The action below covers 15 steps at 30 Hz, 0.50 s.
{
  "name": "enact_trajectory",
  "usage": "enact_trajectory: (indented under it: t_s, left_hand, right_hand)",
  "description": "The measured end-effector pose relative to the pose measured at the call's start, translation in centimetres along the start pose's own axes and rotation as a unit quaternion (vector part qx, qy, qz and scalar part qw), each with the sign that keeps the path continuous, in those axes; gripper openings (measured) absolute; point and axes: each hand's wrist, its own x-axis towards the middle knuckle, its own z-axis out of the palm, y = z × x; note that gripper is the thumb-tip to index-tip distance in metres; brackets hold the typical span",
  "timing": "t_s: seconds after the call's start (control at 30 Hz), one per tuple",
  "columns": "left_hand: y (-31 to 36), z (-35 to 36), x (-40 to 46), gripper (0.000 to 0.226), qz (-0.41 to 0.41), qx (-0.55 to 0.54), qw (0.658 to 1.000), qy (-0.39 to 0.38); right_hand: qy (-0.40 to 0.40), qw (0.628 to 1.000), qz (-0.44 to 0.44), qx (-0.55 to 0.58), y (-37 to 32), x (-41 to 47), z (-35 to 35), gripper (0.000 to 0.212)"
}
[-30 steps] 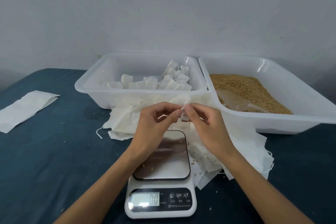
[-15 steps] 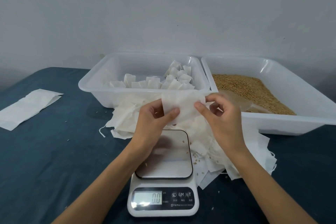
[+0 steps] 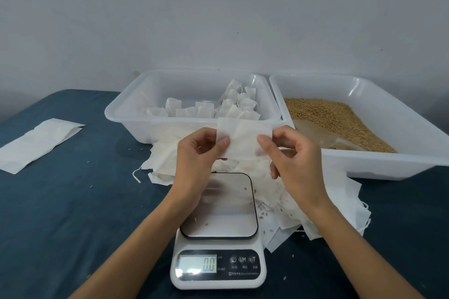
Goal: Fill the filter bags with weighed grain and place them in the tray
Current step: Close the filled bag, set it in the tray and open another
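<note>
Ok so right now I've got an empty filter bag (image 3: 243, 137) held up flat in the middle of the frame, just above the scale (image 3: 218, 226). My left hand (image 3: 196, 160) pinches its left edge between thumb and fingers, and my right hand (image 3: 294, 155) pinches the right edge the same way, other fingers loosely curled. I'd guess that two-sided pinch is there to work the mouth open. The scale reads 0.0 with a few stray kernels on the plate. The grain bin (image 3: 364, 170) sits right of centre and the tray (image 3: 126, 119) with finished bags sits just left of it, both within easy reach. Spare bags (image 3: 315, 201) are piled around the scale.
</note>
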Motion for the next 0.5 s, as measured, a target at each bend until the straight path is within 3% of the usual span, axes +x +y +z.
enact_trajectory:
  t_s: [0.1,0.2,0.37,0.5]
  left_hand:
    - [-0.01,0.11,-0.16,0.005,-0.001,0.01,1.0,-0.009]
    - [0.16,0.07,-0.08,0.008,-0.012,-0.007,1.0,0.008]
    - [0.33,0.06,-0.04,0.036,-0.004,-0.011,1.0,0.022]
    - [0.34,0.21,-0.13,0.022,0.015,0.016,1.0,-0.004]
  right_hand:
    - [-0.051,0.998,0.023,0.036,-0.07,-0.07,0.17,0.016]
    - [-0.046,0.999,0.016,0.015,0.01,-0.08,0.31,0.014]
    - [-0.046,0.998,0.026,0.038,0.19,0.14,0.11,0.025]
    - [-0.089,0.994,0.021,0.054,0.28,0.31,0.08,0.04]
